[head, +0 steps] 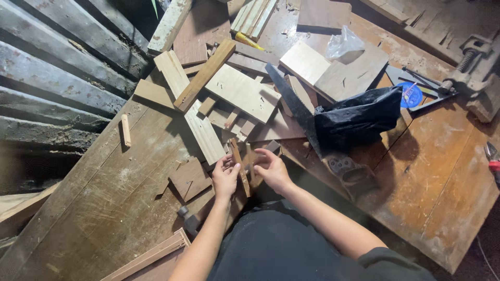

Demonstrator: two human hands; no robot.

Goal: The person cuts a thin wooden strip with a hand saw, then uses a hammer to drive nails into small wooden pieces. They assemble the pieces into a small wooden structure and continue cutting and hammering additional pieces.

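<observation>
Head view, low in the middle: left hand (225, 178) and right hand (271, 167) both pinch a thin wood strip (240, 169) – fingers closed on it, one each side, keeping it steady on the workbench (109, 203).

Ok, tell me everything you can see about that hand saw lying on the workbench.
The hand saw lies flat on the wooden workbench, running diagonally from upper left to lower right. Its long dark blade tapers to a tip that rests on pale wood offcuts. The dark handle, with a cut-out grip, sits near the bench's front edge. A crumpled black plastic bag lies against the blade's right side, covering part of it. Neither hand touches it; the right hand is nearest.
</observation>
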